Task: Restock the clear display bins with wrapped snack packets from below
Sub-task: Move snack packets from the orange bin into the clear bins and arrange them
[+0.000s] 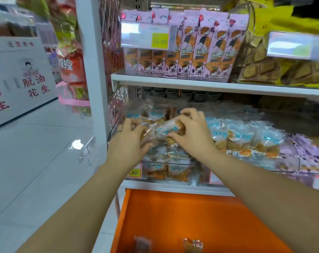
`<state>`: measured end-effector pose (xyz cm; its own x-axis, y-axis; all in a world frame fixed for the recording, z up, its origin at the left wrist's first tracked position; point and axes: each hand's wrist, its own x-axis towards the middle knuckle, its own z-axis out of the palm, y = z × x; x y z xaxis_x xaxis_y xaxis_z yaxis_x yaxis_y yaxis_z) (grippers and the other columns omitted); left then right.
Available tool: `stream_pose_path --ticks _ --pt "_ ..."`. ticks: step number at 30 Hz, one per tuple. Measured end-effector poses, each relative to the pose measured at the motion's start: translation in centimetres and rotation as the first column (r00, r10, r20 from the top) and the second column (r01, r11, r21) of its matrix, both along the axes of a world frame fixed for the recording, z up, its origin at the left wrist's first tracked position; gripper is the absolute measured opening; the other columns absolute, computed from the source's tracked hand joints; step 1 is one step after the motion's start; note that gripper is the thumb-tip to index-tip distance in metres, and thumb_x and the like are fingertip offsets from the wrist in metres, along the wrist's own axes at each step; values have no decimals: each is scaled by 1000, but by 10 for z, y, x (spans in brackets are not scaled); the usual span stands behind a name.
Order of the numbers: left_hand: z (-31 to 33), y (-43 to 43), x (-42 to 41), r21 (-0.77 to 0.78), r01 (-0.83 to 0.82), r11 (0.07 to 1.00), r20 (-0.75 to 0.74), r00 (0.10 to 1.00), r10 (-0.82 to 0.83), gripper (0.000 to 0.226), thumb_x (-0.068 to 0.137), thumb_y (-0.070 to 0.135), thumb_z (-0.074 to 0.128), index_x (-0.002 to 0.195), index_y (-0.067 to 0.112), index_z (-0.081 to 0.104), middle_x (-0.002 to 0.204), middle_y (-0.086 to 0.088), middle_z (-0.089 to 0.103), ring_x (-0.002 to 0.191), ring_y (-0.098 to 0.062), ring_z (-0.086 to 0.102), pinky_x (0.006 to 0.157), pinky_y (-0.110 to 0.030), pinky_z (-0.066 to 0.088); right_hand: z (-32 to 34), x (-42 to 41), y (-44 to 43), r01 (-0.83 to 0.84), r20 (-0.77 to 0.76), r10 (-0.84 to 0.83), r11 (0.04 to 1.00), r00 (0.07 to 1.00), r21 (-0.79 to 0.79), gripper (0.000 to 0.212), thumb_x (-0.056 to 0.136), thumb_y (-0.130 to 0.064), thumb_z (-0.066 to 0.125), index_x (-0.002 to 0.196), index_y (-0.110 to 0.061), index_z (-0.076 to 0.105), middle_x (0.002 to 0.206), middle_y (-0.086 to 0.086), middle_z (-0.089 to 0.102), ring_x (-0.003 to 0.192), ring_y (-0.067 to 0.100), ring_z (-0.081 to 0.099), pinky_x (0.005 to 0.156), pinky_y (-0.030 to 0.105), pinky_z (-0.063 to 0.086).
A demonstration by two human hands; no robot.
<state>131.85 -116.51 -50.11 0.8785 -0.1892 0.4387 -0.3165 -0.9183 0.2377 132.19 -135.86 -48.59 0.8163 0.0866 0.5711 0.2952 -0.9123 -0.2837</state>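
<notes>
Both hands hold a bundle of clear-wrapped snack packets (162, 131) with blue labels and orange-brown contents, above the left clear display bin (173, 164) on the lower shelf. My left hand (129, 141) grips the bundle's left end. My right hand (190, 132) closes over its right end. More of the same packets (246, 141) fill the bin to the right. Below, an open orange drawer (182, 216) holds two loose packets (192, 244) near its front edge.
Pink stick packs (191, 50) stand in a bin on the upper shelf, beside yellow-wrapped goods (283, 66). A white shelf post (92, 70) rises at left. A white carton (18, 79) stands on the tiled floor (36, 152). Purple packets (312, 154) lie far right.
</notes>
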Motion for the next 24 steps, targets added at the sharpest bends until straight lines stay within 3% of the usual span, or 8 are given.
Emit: stream_pose_path --ticks 4,9,12,14,16,19,21,24 --pt "6 6 -7 55 -8 998 -103 995 13 55 86 56 56 129 24 46 130 -3 37 105 -27 56 84 -41 51 -2 -8 -3 -41 53 36 993 998 108 26 80 -28 74 99 -14 62 102 -3 53 97 12 38 80 22 35" --pt "10 8 -12 -128 40 991 -6 999 -41 39 87 36 65 122 20 58 120 -3 54 93 -20 57 74 -32 46 -5 -16 -2 -47 14 45 985 999 164 22 83 -28 70 85 -26 48 78 -19 40 84 9 41 64 12 31" --pt "19 8 -15 -313 74 947 49 997 -62 37 85 31 69 119 20 60 101 1 63 82 -13 56 70 -27 42 -4 -19 -2 -30 -57 45 969 997 247 29 84 -34 69 102 -25 49 75 -13 50 74 10 53 62 28 46" --pt "24 8 -17 -459 79 885 57 997 -59 37 85 29 69 120 22 60 81 10 59 71 -5 54 66 -24 48 0 -23 -2 -20 -121 58 955 991 295 51 83 -36 70 125 -24 43 70 -9 52 69 12 56 63 34 51" --pt "26 7 -18 -569 72 819 75 997 -36 36 86 25 68 121 23 59 76 16 52 68 1 51 58 -9 43 3 -26 0 -23 -131 73 938 989 345 64 83 -36 69 136 -24 36 70 -6 54 69 13 57 64 33 51" --pt "30 4 -21 -669 93 737 109 994 -26 37 89 24 65 125 25 55 78 17 51 68 5 49 55 -1 39 10 -33 2 -64 -95 123 877 988 476 50 84 -29 70 127 -24 45 80 -8 60 77 9 61 66 25 53" --pt "33 1 -25 -639 128 758 150 988 -40 41 91 25 63 130 27 50 76 15 52 67 3 50 55 -6 40 18 -39 3 -124 -70 191 831 979 542 32 83 -24 71 110 -25 53 87 -10 63 82 9 64 73 28 55" --pt "35 -3 -31 -540 189 820 165 979 -117 49 90 23 63 136 28 45 76 16 52 69 2 52 60 -9 39 30 -49 5 -232 -75 325 803 943 549 25 81 -21 74 100 -24 59 93 -8 66 85 9 66 77 31 56"
